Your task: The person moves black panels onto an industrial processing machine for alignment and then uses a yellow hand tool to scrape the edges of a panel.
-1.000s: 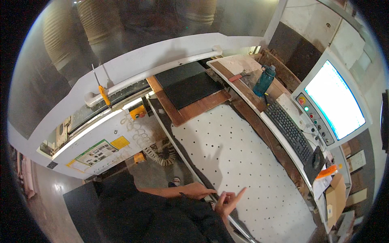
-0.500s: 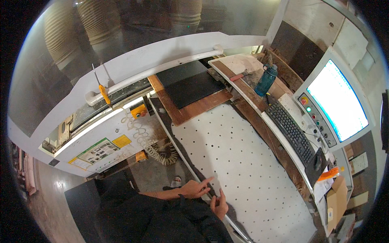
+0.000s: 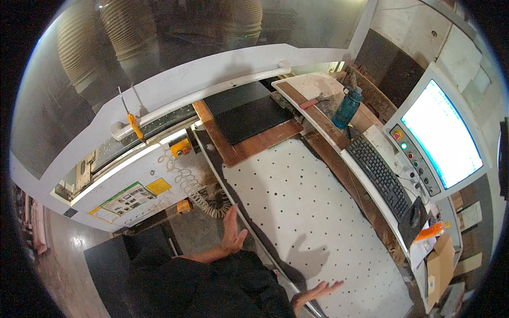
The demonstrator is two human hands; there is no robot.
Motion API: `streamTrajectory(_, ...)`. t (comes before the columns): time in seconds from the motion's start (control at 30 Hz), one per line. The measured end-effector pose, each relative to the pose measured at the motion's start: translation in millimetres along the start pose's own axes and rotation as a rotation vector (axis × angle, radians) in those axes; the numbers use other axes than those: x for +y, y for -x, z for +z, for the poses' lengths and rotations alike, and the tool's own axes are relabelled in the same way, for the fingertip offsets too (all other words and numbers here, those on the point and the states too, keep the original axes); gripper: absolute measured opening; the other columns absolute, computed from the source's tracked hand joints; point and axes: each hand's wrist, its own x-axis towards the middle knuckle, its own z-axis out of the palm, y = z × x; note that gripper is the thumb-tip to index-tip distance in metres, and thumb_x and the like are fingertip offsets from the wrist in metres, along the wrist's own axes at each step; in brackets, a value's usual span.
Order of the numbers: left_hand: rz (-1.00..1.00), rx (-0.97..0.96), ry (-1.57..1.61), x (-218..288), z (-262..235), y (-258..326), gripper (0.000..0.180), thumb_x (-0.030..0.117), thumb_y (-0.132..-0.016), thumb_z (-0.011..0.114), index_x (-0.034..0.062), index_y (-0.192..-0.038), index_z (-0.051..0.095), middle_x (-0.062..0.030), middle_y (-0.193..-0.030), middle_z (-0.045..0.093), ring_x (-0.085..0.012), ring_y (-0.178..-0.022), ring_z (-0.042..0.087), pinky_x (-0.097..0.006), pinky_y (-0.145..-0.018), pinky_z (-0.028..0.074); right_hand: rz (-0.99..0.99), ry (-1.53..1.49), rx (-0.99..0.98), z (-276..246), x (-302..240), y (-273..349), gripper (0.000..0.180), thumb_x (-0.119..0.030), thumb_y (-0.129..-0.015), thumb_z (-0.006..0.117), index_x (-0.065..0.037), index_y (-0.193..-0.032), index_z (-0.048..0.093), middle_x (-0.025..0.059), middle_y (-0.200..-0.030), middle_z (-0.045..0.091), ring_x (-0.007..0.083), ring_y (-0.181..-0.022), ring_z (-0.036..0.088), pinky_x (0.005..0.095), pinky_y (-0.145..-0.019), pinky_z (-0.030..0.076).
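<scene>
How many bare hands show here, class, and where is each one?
2: the left hand beside the left edge of the white perforated board, the right hand over its near end.

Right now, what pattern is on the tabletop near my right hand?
The tabletop is white with small, dark, spaced dots, seen best in the head view.

perforated tabletop (image 3: 318, 212): matt | brown board (image 3: 243, 152): wood | bottle (image 3: 347, 109): translucent plastic
</scene>
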Motion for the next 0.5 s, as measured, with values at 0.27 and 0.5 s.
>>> streamTrajectory(0.27,0.102,-0.15,0.126,25.6,11.1,-26.7,0.046,0.026,-0.105,0.044,-0.0001,-0.142,0.05,-0.0177,-0.136,0.059,-0.0337,-0.126,0.056,-0.042,-0.108,0.041,-0.043,-0.139,-0.246,-1.8,-8.7,-5.4,0.069,-0.05,-0.105,0.037,0.002,-0.15,0.038,0.0205,-0.15,0.047,0.0318,-0.136,0.047,0.0478,-0.112,0.035)
streamTrajectory(0.5,-0.085,-0.957,-0.053,4.0,26.9,1.2,0.041,0.028,-0.103,0.051,0.0121,-0.141,0.052,-0.0082,-0.092,0.072,-0.0258,-0.076,0.068,-0.038,-0.068,0.053,0.047,-0.063,-0.702,15.2,6.0,37.2,0.053,-0.014,-0.107,0.047,0.0,-0.154,0.029,0.0127,-0.075,0.063,0.0131,-0.058,0.056,0.026,-0.06,0.048)
